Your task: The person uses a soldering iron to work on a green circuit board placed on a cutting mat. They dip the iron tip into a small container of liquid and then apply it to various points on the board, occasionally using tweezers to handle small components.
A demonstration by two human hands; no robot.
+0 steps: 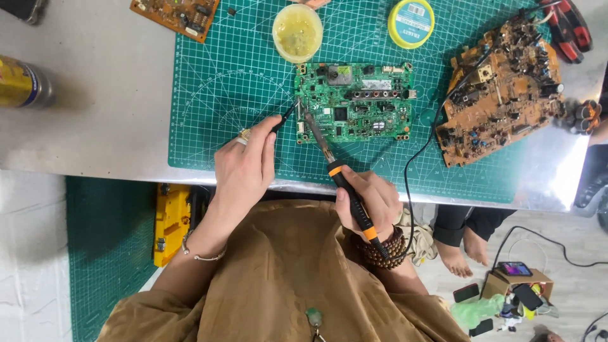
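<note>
Soldering iron (347,187) sits pen-like in the clenched right hand (370,202), tip steadied on the green circuit board's (354,101) left edge, mid-mat (209,95); left hand (244,171) pinches a thin black tool (286,117) toward the same spot.

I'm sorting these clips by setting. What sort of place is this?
Probably an electronics repair bench: a green cutting mat carries a green circuit board, the right hand holds a soldering iron to it, and a brown circuit board lies nearby.
</note>
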